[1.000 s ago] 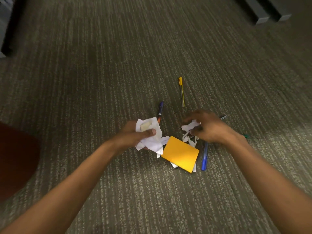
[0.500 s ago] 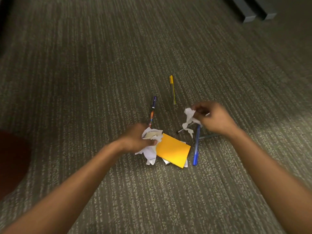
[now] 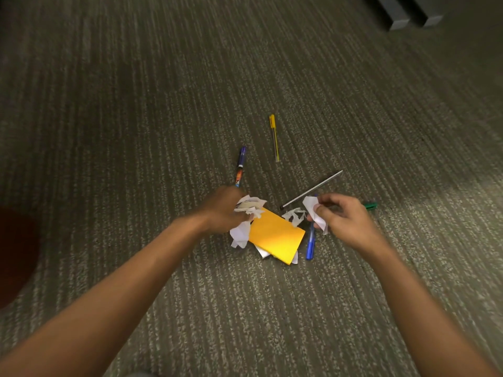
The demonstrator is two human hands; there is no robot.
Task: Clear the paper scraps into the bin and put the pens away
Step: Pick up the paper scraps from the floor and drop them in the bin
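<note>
Paper scraps fill both hands: the left hand [image 3: 221, 210] clenches its grip round a crumpled white wad [image 3: 249, 208], and the right hand [image 3: 343, 217] pinches a white scrap [image 3: 313, 210] between thumb and fingers. Both hover low over the carpet [image 3: 136, 118]. Between them lies a torn scrap [image 3: 294, 215] on the carpet, just beside an orange sheet [image 3: 276, 238] with more white paper [image 3: 239, 236] peeking from under its edges. A blue pen [image 3: 310, 243] lies at the sheet's right edge, partly below the right hand. A grey pen [image 3: 313, 193] slants away beyond it, and a green pen [image 3: 370, 205] shows behind the right hand. Farther out lie a purple pen [image 3: 241, 165], its near end hidden by the left hand, and a yellow pen [image 3: 274, 137], well apart from the pile.
</note>
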